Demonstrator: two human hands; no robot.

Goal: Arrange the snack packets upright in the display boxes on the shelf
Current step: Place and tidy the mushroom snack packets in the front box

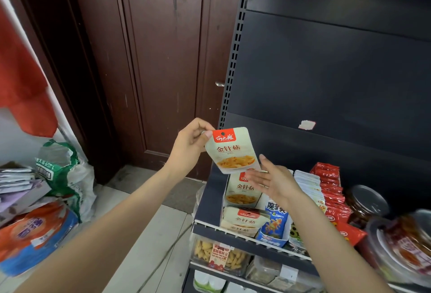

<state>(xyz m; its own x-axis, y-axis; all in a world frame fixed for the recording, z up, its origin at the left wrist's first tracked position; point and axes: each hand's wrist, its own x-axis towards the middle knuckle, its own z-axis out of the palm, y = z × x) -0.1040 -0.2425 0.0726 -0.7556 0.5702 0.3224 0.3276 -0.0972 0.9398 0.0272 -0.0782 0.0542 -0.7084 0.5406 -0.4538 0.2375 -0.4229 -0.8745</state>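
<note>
Shelf (245,232) by door (163,59) | left hand (189,145) pinches packet (233,152) | right hand (272,180) spread

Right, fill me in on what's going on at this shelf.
A person is stocking snack packets. The left hand pinches a beige enoki mushroom packet by its top corner, held up above the matching display box on the shelf. The right hand is open just below the packet, not gripping anything. More of the same packets lie flat at the front of the box.
</note>
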